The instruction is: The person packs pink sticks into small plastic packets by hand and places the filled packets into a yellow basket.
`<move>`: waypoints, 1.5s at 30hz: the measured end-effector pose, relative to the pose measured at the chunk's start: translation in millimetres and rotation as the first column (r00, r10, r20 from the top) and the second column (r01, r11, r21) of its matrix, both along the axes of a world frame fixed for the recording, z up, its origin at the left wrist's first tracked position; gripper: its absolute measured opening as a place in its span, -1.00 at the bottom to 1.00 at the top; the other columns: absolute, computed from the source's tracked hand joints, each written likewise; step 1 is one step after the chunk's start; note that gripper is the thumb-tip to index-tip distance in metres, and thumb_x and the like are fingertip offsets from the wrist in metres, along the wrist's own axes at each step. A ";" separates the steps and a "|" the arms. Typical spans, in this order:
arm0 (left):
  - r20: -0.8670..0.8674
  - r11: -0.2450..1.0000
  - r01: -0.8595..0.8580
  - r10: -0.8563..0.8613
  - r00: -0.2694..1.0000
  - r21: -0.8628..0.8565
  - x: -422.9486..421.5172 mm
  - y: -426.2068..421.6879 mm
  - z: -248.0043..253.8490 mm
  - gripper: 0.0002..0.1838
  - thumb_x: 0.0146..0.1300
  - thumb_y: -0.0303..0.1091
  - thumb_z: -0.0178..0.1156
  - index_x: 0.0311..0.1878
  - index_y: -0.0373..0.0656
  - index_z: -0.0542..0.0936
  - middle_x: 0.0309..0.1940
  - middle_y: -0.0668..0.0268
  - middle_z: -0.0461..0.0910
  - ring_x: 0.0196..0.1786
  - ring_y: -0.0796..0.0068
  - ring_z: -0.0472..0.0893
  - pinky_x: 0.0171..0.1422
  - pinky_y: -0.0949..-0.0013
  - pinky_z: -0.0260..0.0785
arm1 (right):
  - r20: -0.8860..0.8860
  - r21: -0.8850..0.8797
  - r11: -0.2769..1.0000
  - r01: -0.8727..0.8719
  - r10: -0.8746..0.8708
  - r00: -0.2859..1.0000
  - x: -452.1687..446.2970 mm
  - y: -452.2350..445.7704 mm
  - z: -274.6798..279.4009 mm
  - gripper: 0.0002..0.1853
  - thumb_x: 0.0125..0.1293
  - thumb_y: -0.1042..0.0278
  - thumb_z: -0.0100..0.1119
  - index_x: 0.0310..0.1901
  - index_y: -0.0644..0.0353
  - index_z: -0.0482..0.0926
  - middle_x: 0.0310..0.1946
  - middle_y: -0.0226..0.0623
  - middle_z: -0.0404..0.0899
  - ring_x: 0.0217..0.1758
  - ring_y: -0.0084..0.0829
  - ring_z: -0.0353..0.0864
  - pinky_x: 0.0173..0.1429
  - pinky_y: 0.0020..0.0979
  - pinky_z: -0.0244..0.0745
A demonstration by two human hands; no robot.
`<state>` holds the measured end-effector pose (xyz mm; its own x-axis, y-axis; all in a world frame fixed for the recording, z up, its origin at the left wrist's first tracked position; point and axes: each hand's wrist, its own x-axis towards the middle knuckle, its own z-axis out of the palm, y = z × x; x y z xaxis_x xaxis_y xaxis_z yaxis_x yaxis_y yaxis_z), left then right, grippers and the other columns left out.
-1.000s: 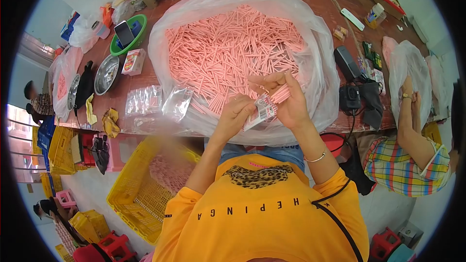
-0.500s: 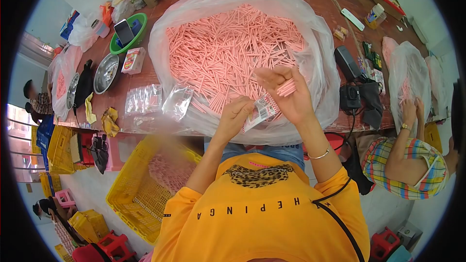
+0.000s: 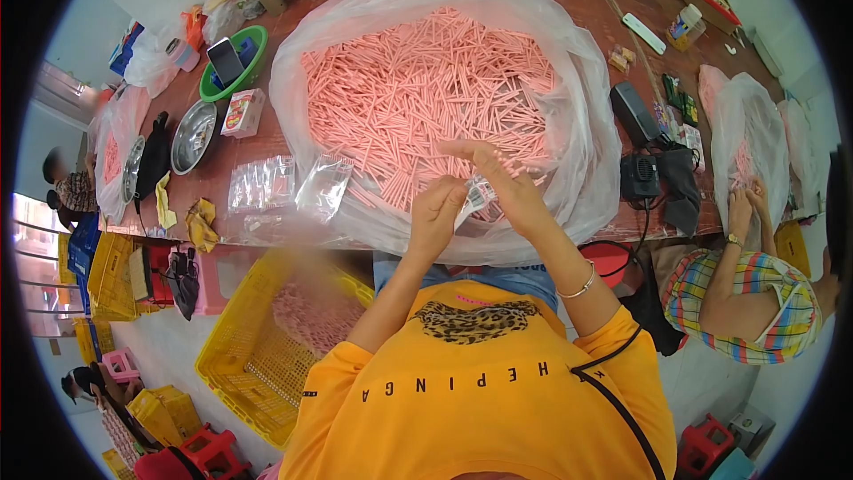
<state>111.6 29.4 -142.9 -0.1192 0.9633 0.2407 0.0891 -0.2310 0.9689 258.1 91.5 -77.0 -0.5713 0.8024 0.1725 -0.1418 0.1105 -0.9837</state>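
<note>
Just in front of me, over the near side of a big clear plastic bag (image 3: 586, 124), both hands are close together. My left hand (image 3: 435, 215) is pinched on a small clear packet (image 3: 478, 196) with printing on it. My right hand (image 3: 514, 191) is curled at the packet's mouth around several thin pink sticks, whose ends show past its fingers. Whether those sticks are inside the packet I cannot tell, since the hand covers them. A large heap of the same pink sticks (image 3: 426, 80) fills the big bag. Flat clear packets (image 3: 262, 184) lie left of it on the table.
A metal bowl (image 3: 194, 138), a green basin (image 3: 258, 40) with a phone, and a small box (image 3: 243, 113) stand to the left. At right are a black device (image 3: 640, 180) and a co-worker's hands (image 3: 745, 204). A yellow crate (image 3: 240, 364) is below the table edge.
My right hand has moved left and down to the packet, turning its fingers over the sticks. The packet has tilted, and my left hand still grips it.
</note>
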 end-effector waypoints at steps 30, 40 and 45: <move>-0.730 0.632 -0.711 0.636 0.251 0.307 -264.4 -40.5 -45.3 -0.65 0.39 -0.10 0.18 -0.12 -0.27 0.59 -0.07 0.16 0.57 -0.15 0.19 0.58 -0.04 0.12 0.45 | 0.260 0.183 0.956 0.231 -0.274 0.926 -3.3 -12.8 -44.7 -0.90 0.39 0.45 0.20 -0.18 0.31 0.58 -0.35 -0.32 0.52 -0.35 -0.58 0.49 -0.19 -0.51 0.41; -0.779 0.406 -0.825 0.624 -0.065 0.394 -357.9 -43.6 -43.4 -0.39 0.27 -0.03 0.30 0.28 -0.19 0.49 0.23 -0.05 0.47 0.29 -0.10 0.44 0.33 -0.06 0.33 | 0.328 0.129 0.968 0.214 -0.245 0.912 6.8 -14.9 -60.7 -0.92 0.41 0.46 0.18 -0.20 0.29 0.58 -0.42 -0.44 0.45 -0.42 -0.69 0.39 -0.33 -0.57 0.31; -0.959 0.457 -0.890 0.256 0.124 0.007 -339.7 -27.6 -28.2 0.08 0.03 0.47 0.27 0.39 -0.26 0.36 0.28 -0.14 0.41 0.35 -0.14 0.40 0.31 -0.15 0.32 | 0.322 0.144 0.966 0.216 -0.252 0.912 4.7 -15.9 -64.3 -0.92 0.41 0.47 0.18 -0.20 0.30 0.57 -0.43 -0.45 0.44 -0.44 -0.70 0.38 -0.35 -0.58 0.31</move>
<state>-228.1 1.8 -171.1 -0.7660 0.6143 0.1892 0.6424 0.7428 0.1889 262.8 75.6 -141.3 -0.4078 0.9084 0.0925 0.2363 0.2029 -0.9503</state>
